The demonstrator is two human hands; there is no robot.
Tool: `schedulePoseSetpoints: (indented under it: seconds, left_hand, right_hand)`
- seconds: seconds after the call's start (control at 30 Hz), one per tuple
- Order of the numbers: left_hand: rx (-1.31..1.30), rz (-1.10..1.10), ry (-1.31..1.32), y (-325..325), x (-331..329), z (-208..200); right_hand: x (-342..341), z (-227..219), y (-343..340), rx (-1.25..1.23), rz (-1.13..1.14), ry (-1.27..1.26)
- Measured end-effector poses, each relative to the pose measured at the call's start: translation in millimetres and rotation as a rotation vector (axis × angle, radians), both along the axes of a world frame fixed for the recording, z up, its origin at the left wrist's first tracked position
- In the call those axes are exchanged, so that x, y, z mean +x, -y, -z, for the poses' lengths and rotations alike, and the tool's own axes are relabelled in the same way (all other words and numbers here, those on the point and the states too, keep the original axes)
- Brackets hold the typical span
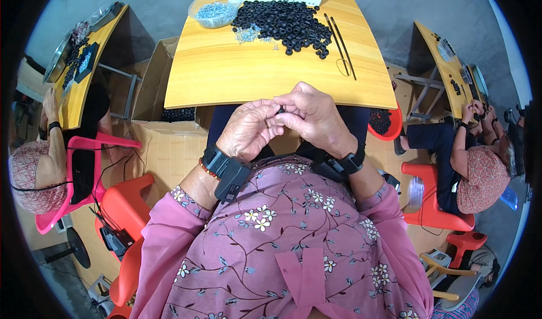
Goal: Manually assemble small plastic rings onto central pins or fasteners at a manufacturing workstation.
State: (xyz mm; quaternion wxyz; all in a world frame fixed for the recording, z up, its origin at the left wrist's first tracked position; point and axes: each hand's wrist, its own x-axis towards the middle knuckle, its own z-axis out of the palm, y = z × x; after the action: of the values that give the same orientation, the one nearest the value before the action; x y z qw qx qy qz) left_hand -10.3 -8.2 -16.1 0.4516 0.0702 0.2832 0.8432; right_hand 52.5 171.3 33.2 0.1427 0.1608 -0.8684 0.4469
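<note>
My left hand (248,128) and my right hand (316,118) meet in front of the table's near edge, fingertips together. Pinched between them is a small black round piece (280,110), mostly covered by the fingers. It resembles the pile of small black ring-shaped pieces (285,22) on the table. Beside that pile, a clear round bowl (199,15) holds small shiny clear or silvery bits. More of those bits (248,34) lie loose at the pile's near left edge. Both fingers' grips are closed; which hand bears the piece is hard to make out.
Two thin dark sticks (340,45) lie on the right of the yellow table (226,81). A cardboard box (149,96) stands left on the floor; a red basin (396,124) of black pieces sits right. People work at tables on either side. Red chairs (127,197) stand nearby.
</note>
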Motion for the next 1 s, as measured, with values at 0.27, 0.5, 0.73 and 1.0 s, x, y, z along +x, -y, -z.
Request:
schedulePoseSetpoints:
  seconds: [0.27, 0.5, 0.73, 1.0]
  left_hand:
    - [-0.008, -0.041, -0.043, 0, 1, 4]
    - [-0.011, -0.034, -0.052, 1, 2, 3]
    - [-0.008, 0.014, 0.035, 0, 3, -11]
    - [0.001, 0.039, -0.029, 2, 2, -4]
  right_hand:
    - [-2, 4, 0, 0.064, 0.02, 0.039]
    - [-4, -1, 2, 0.173, -0.008, 0.047]
    - [2, -4, 3, 0.188, 0.067, -0.028]
    - [3, 5, 4, 0.217, 0.087, -0.138]
